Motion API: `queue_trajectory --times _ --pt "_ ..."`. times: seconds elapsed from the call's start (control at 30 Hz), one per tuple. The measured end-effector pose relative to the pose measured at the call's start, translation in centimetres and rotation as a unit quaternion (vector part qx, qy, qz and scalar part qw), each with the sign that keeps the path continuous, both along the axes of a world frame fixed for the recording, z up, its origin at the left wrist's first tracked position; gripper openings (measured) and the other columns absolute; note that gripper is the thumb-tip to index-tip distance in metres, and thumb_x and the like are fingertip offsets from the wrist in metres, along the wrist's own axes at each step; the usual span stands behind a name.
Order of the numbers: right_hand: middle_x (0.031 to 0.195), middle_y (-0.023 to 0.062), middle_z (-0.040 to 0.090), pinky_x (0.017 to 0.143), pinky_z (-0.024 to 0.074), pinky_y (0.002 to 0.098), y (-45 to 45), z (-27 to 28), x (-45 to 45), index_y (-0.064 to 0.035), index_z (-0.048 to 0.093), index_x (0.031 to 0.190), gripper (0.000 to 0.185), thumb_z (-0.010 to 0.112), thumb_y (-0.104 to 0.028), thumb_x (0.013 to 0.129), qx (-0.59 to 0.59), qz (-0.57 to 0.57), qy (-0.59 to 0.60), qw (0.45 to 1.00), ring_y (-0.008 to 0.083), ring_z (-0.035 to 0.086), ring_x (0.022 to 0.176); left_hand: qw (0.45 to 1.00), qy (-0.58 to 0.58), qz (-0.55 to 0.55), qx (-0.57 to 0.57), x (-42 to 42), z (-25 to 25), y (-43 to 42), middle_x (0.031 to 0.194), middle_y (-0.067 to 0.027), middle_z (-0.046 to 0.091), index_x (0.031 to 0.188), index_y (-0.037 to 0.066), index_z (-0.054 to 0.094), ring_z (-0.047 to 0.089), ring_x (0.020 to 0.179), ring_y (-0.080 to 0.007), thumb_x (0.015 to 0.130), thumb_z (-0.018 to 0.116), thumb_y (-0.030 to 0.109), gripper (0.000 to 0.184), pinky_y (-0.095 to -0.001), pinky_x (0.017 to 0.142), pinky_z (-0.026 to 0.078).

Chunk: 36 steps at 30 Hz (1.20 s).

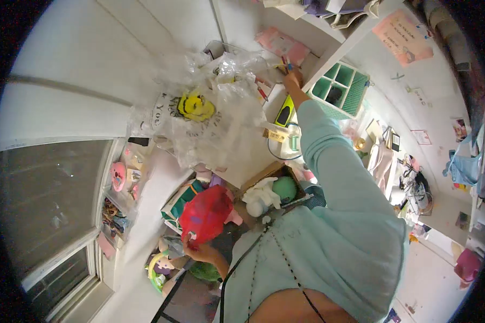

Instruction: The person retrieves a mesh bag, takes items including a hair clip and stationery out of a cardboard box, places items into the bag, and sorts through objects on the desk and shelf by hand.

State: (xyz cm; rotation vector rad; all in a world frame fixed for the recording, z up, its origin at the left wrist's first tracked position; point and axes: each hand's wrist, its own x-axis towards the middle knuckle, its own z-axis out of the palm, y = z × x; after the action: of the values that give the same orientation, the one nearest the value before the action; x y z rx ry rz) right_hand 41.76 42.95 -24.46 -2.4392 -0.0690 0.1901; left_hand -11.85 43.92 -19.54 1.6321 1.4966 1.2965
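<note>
My left hand (198, 251) is low at the left, closed on the gathered edge of a red plastic bag (207, 214). The bag hangs crumpled above it. My right arm reaches far forward in a mint sleeve. At its end my right hand (292, 79) looks closed around a few colourful pens (287, 65), beside a shelf post; the fingertips are small and partly hidden. Close to that hand lie a red pen (262, 93) and a yellow-green and black packet (285, 112).
A large clear plastic bag (226, 126) with a yellow face print covers much of the white surface. An open cardboard box (248, 185) holds white cloth and a green ball. Right of my forearm stands a green-and-white divided organizer (352, 91). A window (48, 199) is at the left.
</note>
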Motion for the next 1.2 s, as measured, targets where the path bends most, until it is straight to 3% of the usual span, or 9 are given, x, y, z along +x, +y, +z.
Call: queue_trajectory --times 0.07,0.17,0.53,0.63,0.73,0.9,0.97,1.03,1.2 --pt "0.099 0.0174 0.055 0.080 0.0423 0.0411 -0.2 -8.7 5.1 -0.0098 0.047 0.104 0.045 0.063 -0.012 0.063 -0.098 -0.052 0.016 0.994 0.0347 0.052 0.094 0.999 0.030 0.012 0.035 0.6 0.5 -0.1 0.094 -0.0090 0.054 0.096 0.000 0.051 0.050 0.086 -0.0191 0.068 0.049 -0.008 0.030 -0.0298 0.077 0.040" --pt "0.099 0.0181 0.054 0.079 0.0424 0.0408 0.1 -8.2 5.0 -0.0084 0.047 0.102 0.044 0.063 -0.011 0.061 -0.025 -0.052 -0.040 0.998 0.0353 0.052 0.093 0.999 0.035 0.032 0.024 -0.6 0.2 -0.1 0.094 -0.0083 0.054 0.094 0.001 0.051 0.049 0.080 -0.0166 0.067 0.051 -0.008 0.028 -0.0276 0.071 0.040" --pt "0.080 0.0180 0.056 0.078 0.0405 0.0420 2.5 -0.9 6.0 -0.0064 0.045 0.096 0.044 0.064 -0.015 0.058 0.051 -0.130 -0.259 0.956 0.0358 0.054 0.083 0.994 -0.047 -0.086 -0.043 -0.1 4.5 0.1 0.111 -0.0088 0.041 0.118 0.003 0.036 0.046 0.084 -0.0172 0.067 0.067 0.012 0.060 -0.0266 0.074 0.039" --pt "0.078 0.0182 0.057 0.074 0.0425 0.0418 0.3 7.0 0.8 -0.0061 0.047 0.096 0.049 0.069 -0.020 0.055 0.103 -0.037 -0.158 0.981 0.0361 0.055 0.080 0.986 0.098 -0.110 0.074 -0.3 5.1 1.4 0.112 -0.0121 0.042 0.123 0.002 0.027 0.044 0.099 -0.0226 0.063 0.064 0.003 0.071 -0.0306 0.083 0.039" --pt "0.073 0.0180 0.060 0.063 0.0456 0.0416 -1.2 8.1 -0.1 -0.0047 0.057 0.083 0.043 0.071 -0.029 0.052 0.073 0.069 -0.233 0.967 0.0349 0.058 0.071 0.988 0.013 -0.147 -0.053 0.2 7.5 2.5 0.115 -0.0182 0.040 0.121 -0.005 0.029 0.043 0.103 -0.0284 0.064 0.071 0.033 0.081 -0.0358 0.089 0.034" --pt "0.060 0.0160 0.054 0.055 0.0423 0.0398 -4.7 7.5 -1.4 -0.0022 0.053 0.070 0.021 0.061 -0.016 0.056 0.005 0.200 -0.302 0.932 0.0313 0.054 0.058 0.928 0.268 -0.214 0.149 -2.0 5.0 6.0 0.114 -0.0236 0.040 0.122 -0.011 0.021 0.039 0.107 -0.0341 0.040 0.080 0.043 0.115 -0.0400 0.093 0.030" --pt "0.064 0.0161 0.055 0.056 0.0428 0.0378 -6.5 11.9 -6.4 -0.0014 0.053 0.075 0.028 0.065 -0.021 0.059 0.137 0.176 -0.378 0.898 0.0303 0.054 0.059 0.964 0.018 -0.265 0.023 -0.9 7.6 5.3 0.112 -0.0218 0.042 0.124 -0.010 0.016 0.038 0.107 -0.0336 0.035 0.081 0.042 0.122 -0.0405 0.093 0.028" --pt "0.069 0.0147 0.057 0.058 0.0436 0.0367 -8.3 14.6 -8.4 -0.0011 0.052 0.079 0.035 0.068 -0.026 0.060 0.127 0.206 -0.265 0.933 0.0296 0.055 0.060 0.954 -0.017 -0.297 0.021 -1.1 10.3 4.9 0.110 -0.0195 0.044 0.126 -0.009 0.012 0.037 0.106 -0.0333 0.032 0.082 0.041 0.127 -0.0408 0.093 0.027" --pt "0.072 0.0104 0.059 0.057 0.0436 0.0309 -12.9 22.1 -17.9 0.0001 0.053 0.082 0.034 0.072 -0.017 0.060 0.165 0.217 -0.260 0.926 0.0200 0.055 0.060 0.921 0.132 -0.323 0.172 -2.2 13.6 3.6 0.115 -0.0160 0.043 0.128 -0.005 0.005 0.035 0.106 -0.0335 0.030 0.083 0.039 0.133 -0.0408 0.093 0.025"
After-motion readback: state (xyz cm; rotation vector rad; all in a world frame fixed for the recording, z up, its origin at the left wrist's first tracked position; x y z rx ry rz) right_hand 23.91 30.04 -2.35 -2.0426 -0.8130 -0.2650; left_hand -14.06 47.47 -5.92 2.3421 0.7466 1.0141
